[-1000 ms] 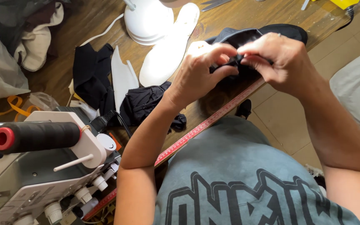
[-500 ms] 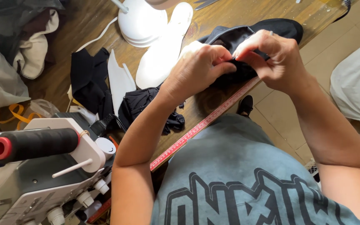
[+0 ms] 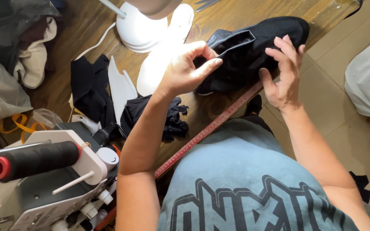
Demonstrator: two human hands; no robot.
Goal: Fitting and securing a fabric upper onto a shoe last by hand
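Note:
A black fabric piece (image 3: 253, 47), shaped like a shoe upper, lies on the wooden table (image 3: 232, 13). My left hand (image 3: 185, 70) pinches its near left edge between thumb and forefinger. My right hand (image 3: 284, 75) rests against its right side with the fingers spread and upright, holding nothing. A red measuring tape (image 3: 210, 128) runs along the table's front edge below both hands.
A white lamp base (image 3: 140, 28) and white sole-shaped pieces (image 3: 159, 72) sit left of the hands. Black cloth scraps (image 3: 88, 87) and a crumpled black bundle (image 3: 168, 115) lie nearby. A sewing machine (image 3: 52, 179) with a black thread spool (image 3: 35, 160) stands at lower left. Tiled floor (image 3: 322, 102) lies to the right.
My hands were pressed together on the black piece; now they have parted. The right hand has let go and opened, and the left keeps its pinch on the edge.

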